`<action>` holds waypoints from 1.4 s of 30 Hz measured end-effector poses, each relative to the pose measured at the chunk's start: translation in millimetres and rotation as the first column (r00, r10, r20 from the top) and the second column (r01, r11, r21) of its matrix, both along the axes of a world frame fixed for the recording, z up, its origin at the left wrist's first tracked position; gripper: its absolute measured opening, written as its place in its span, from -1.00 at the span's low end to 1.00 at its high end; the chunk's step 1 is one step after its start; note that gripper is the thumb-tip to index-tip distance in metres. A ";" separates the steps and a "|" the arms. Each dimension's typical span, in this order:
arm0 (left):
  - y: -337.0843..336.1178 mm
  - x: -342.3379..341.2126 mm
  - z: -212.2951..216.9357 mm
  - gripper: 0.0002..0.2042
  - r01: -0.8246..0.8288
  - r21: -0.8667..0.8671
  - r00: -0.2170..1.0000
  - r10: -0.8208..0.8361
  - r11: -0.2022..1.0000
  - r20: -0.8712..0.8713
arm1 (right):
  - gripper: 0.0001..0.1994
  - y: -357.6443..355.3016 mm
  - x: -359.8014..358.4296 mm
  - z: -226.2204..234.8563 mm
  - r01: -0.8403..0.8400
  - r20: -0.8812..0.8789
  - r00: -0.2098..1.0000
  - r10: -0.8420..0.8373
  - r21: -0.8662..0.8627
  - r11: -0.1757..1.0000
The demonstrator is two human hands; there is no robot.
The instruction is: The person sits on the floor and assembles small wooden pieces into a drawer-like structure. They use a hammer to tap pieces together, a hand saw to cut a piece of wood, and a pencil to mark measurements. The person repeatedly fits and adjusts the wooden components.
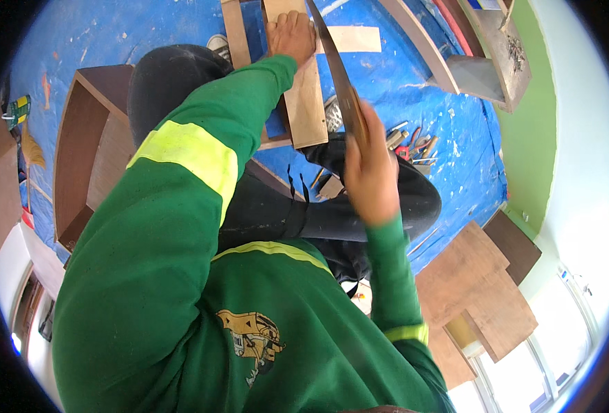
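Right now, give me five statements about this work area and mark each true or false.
1. The right hand grips a handsaw. True.
2. A red carpet covers the floor. False: a blue sheet does.
3. The left hand rests on a wooden board. True.
4. The person's top is plain grey. False: the sleeves are green with yellow bands.
5. Hand tools lie near the right knee. True.

The saw blade [337, 69] looks metal, the board [306, 113] smooth wood, the tarp [459, 148] plastic.
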State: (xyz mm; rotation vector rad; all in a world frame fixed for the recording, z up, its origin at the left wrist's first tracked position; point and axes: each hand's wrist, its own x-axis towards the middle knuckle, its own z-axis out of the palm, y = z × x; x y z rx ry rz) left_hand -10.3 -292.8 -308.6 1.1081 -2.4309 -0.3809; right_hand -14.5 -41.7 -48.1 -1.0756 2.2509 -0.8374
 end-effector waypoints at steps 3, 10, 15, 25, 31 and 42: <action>2.0 -1.9 0.3 -0.78 0.009 0.009 1.000 -0.009 1.000 -0.001 | -0.37 57.3 34.7 76.6 0.043 0.048 0.998 -0.048 0.103 0.994; 5.8 -3.9 7.8 -0.78 0.026 0.017 1.000 -0.026 1.000 0.000 | -0.39 -50.2 -23.1 -73.7 0.028 -0.050 0.998 -0.033 -0.104 0.994; -3.6 -3.2 6.2 -0.78 0.018 -0.031 1.000 -0.018 0.999 0.015 | -0.40 -69.2 -32.2 -74.7 0.031 -0.042 0.999 -0.033 -0.051 0.998; 3.3 -0.3 13.4 -0.78 0.029 -0.006 0.998 -0.029 1.000 0.051 | -0.37 27.8 11.1 32.4 0.013 0.020 1.000 -0.014 0.028 1.000; 3.2 -4.2 15.3 -0.79 0.022 0.032 0.999 -0.023 0.999 0.037 | -0.43 -91.2 -43.4 -94.5 -0.010 -0.102 0.995 -0.005 -0.150 0.989; 4.0 -1.0 -0.2 -0.78 0.021 -0.015 0.999 -0.020 1.000 0.042 | -0.38 49.9 26.0 60.7 0.030 0.021 0.999 -0.032 0.078 0.996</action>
